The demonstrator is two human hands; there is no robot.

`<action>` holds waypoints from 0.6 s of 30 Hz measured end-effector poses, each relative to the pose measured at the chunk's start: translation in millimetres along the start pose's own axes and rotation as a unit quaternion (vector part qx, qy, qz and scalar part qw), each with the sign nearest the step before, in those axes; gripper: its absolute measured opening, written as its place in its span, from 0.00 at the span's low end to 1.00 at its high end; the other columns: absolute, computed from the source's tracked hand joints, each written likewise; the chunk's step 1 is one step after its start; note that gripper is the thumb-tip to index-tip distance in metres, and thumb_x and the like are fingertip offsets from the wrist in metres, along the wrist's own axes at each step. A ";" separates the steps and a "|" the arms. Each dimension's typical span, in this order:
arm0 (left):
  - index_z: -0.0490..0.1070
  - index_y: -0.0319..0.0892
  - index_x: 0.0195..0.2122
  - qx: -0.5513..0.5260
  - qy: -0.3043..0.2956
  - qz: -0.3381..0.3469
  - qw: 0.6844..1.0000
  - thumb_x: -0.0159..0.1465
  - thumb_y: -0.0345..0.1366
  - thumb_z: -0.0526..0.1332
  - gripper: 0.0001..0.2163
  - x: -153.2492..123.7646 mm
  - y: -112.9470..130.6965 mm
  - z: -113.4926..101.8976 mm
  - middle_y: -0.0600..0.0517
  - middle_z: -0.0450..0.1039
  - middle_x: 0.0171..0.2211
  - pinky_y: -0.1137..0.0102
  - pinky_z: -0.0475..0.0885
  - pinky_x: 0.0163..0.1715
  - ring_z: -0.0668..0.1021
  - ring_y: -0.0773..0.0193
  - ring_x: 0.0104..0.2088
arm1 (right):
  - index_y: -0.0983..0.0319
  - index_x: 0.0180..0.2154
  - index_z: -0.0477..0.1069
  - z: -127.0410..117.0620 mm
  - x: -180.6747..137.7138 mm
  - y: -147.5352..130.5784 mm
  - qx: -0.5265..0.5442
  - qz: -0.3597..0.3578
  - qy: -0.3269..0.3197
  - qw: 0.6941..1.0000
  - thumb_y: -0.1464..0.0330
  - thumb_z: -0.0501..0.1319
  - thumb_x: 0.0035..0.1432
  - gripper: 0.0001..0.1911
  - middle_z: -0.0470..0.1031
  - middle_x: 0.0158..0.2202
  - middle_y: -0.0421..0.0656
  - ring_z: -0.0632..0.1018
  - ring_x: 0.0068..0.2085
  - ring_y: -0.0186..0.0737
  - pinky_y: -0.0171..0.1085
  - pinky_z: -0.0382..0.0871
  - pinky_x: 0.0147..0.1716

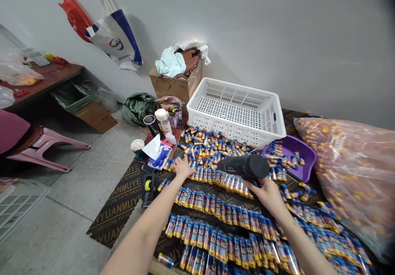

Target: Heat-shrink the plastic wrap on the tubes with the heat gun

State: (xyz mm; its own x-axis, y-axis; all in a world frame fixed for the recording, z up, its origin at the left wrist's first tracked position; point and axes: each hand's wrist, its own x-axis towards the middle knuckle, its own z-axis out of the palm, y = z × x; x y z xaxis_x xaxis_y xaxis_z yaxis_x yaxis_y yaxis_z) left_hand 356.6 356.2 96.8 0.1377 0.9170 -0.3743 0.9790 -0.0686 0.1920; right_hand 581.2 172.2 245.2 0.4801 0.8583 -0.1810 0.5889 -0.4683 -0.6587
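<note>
My right hand [266, 190] grips the handle of a black hair dryer [243, 166]. The dryer's barrel points left, over a row of small cylinders [212, 175] with blue and yellow ends and clear, printed sides. At the left end of that row, my left hand [183, 168] reaches down with fingers apart, touching or just over the cylinders. Nearer to me, more cylinders stand side by side in long rows [216, 209]. Behind the hands lies a loose heap of the same cylinders [212, 145].
A white perforated basket [237, 123] stands against the wall, beside a purple scoop [304, 164] holding cylinders. To the right bulges a large clear bag [354, 176]. On the left are a tissue pack [160, 155], a tape dispenser [149, 188], a white bottle [163, 121] and a pink stool [46, 147].
</note>
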 end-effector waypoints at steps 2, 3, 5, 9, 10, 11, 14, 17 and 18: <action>0.54 0.43 0.54 -0.004 -0.006 0.001 1.000 0.43 0.46 0.67 0.38 0.6 4.6 0.7 0.37 0.59 0.50 0.56 0.61 0.46 0.64 0.43 0.52 | 0.67 0.35 0.75 14.0 8.5 -14.8 0.067 -0.029 -0.019 0.997 0.57 0.59 0.48 0.20 0.79 0.34 0.48 0.76 0.40 0.54 0.41 0.68 0.37; 0.54 0.43 0.53 -0.008 -0.010 0.004 1.000 0.44 0.44 0.66 0.36 0.0 7.3 2.0 0.38 0.59 0.50 0.58 0.62 0.45 0.65 0.45 0.51 | 0.67 0.37 0.75 18.9 11.4 -21.4 0.089 -0.037 -0.027 0.995 0.58 0.59 0.48 0.21 0.79 0.36 0.49 0.76 0.41 0.54 0.41 0.68 0.38; 0.55 0.42 0.51 -0.011 -0.013 0.014 1.000 0.46 0.40 0.66 0.32 -1.7 12.3 6.3 0.39 0.61 0.48 0.61 0.64 0.42 0.68 0.48 0.49 | 0.68 0.38 0.75 22.1 13.8 -28.7 0.104 -0.041 -0.035 0.993 0.58 0.60 0.48 0.21 0.78 0.38 0.49 0.76 0.41 0.53 0.42 0.68 0.39; 0.58 0.41 0.48 -0.009 -0.030 0.023 0.999 0.46 0.36 0.65 0.28 2.5 18.3 9.4 0.40 0.63 0.45 0.63 0.66 0.40 0.70 0.49 0.47 | 0.67 0.34 0.76 4.1 4.4 -12.8 0.050 -0.023 0.001 0.998 0.57 0.60 0.47 0.20 0.79 0.35 0.49 0.76 0.39 0.54 0.41 0.68 0.36; 0.58 0.41 0.49 -0.015 -0.033 0.020 0.999 0.46 0.37 0.66 0.29 6.6 19.2 6.9 0.39 0.63 0.45 0.63 0.66 0.41 0.70 0.48 0.47 | 0.67 0.33 0.76 -2.8 0.2 -4.6 0.031 -0.014 0.012 0.999 0.57 0.60 0.47 0.19 0.79 0.34 0.49 0.76 0.38 0.54 0.41 0.68 0.34; 0.57 0.41 0.50 -0.028 -0.033 0.016 0.999 0.46 0.37 0.66 0.30 11.9 20.1 2.9 0.39 0.63 0.46 0.63 0.66 0.41 0.70 0.48 0.48 | 0.66 0.32 0.76 -9.3 -4.0 3.9 0.013 -0.006 0.020 1.000 0.56 0.60 0.46 0.20 0.79 0.33 0.48 0.76 0.37 0.54 0.40 0.68 0.33; 0.54 0.42 0.54 -0.090 0.001 0.017 0.996 0.46 0.44 0.66 0.35 32.0 22.3 -17.7 0.37 0.61 0.50 0.60 0.64 0.45 0.67 0.46 0.52 | 0.66 0.29 0.76 -20.4 -13.2 23.9 -0.029 0.008 0.013 0.999 0.55 0.60 0.45 0.20 0.78 0.28 0.47 0.76 0.32 0.52 0.39 0.68 0.30; 0.52 0.43 0.57 -0.161 0.053 0.031 0.985 0.49 0.50 0.63 0.37 49.9 17.9 -45.3 0.37 0.55 0.57 0.56 0.59 0.51 0.61 0.44 0.56 | 0.66 0.28 0.76 -13.2 -14.1 27.1 -0.025 0.009 -0.015 1.000 0.56 0.61 0.45 0.18 0.77 0.25 0.45 0.76 0.31 0.51 0.38 0.68 0.29; 0.53 0.42 0.57 -0.183 0.070 0.039 0.980 0.50 0.50 0.62 0.36 53.4 13.2 -54.6 0.37 0.54 0.57 0.56 0.58 0.52 0.60 0.44 0.57 | 0.66 0.29 0.76 -7.3 -12.5 24.1 -0.011 0.005 -0.024 1.000 0.56 0.61 0.45 0.18 0.78 0.25 0.45 0.77 0.32 0.51 0.38 0.68 0.29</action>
State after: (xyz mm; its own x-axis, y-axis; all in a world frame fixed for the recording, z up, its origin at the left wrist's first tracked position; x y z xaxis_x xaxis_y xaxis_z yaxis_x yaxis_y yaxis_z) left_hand 368.8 425.7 129.0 0.1622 0.9614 -0.2221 0.8431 -0.0181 0.5374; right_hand 594.2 148.6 236.9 0.4546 0.8626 -0.2220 0.5989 -0.4805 -0.6407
